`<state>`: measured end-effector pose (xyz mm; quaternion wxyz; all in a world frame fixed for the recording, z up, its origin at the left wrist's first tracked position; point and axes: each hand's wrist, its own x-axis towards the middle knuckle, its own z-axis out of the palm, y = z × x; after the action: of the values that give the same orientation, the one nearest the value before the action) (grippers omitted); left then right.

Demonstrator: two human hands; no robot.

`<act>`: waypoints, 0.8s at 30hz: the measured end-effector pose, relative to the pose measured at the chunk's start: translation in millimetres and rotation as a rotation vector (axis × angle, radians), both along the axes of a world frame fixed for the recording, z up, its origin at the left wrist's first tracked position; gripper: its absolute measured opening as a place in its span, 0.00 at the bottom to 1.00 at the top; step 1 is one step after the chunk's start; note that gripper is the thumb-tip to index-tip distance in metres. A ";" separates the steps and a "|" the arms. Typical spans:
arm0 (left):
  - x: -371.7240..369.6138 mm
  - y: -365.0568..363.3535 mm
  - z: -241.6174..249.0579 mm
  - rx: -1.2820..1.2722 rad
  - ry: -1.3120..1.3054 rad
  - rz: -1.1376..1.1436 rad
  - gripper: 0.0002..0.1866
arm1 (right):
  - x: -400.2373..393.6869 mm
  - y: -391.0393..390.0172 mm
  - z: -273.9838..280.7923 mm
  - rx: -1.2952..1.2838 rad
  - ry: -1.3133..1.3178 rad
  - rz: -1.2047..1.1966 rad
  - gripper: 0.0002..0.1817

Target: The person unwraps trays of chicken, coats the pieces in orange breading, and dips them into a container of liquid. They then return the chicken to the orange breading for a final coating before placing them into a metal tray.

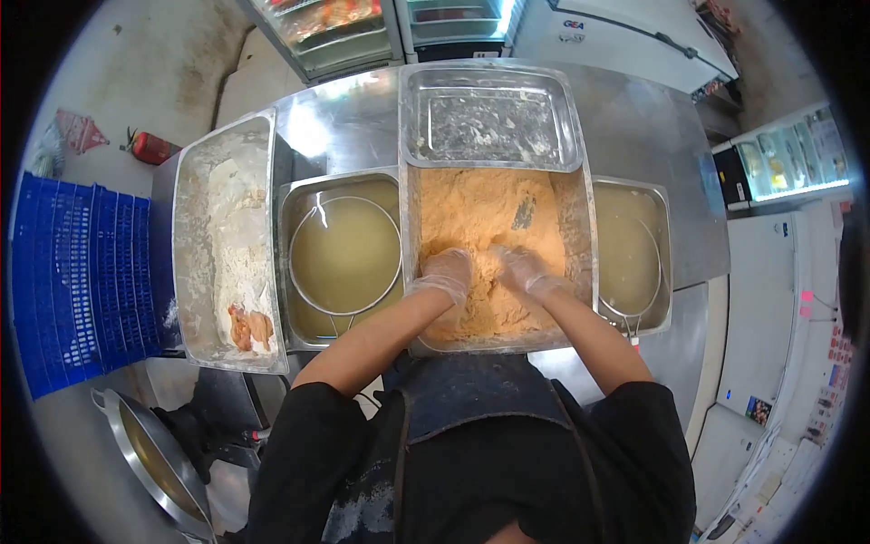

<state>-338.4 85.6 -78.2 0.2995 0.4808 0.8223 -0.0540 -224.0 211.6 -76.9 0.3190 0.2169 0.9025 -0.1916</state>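
Head view: deep tray (pixel 581 245) holds orange powder (pixel 471 201).

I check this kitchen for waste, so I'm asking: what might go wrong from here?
The left hand and right hand are dug into loose orange powder, so a brisk push might flick some into the cloudy liquid beside the bin. The metal tray sits over the bin's far end; a knock could shift it or shake its white residue into the powder.
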 end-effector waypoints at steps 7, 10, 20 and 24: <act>-28.1 17.0 6.1 0.298 -0.007 0.100 0.14 | -10.3 28.7 40.7 0.054 0.196 0.052 0.37; -31.2 19.6 -14.7 0.251 0.332 0.028 0.12 | -29.1 15.9 6.4 0.269 0.105 0.100 0.37; 17.7 -24.4 -9.3 -0.092 0.130 -0.215 0.15 | 25.9 -62.1 -98.4 0.513 0.230 0.244 0.22; 7.0 -22.5 -30.4 -0.105 0.170 -0.244 0.12 | 26.1 -36.5 -101.6 0.220 0.493 0.031 0.16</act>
<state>-331.3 63.1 -108.6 0.2448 0.5545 0.7761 -0.1737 -197.9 175.1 -178.5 0.0671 0.1832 0.9715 -0.1347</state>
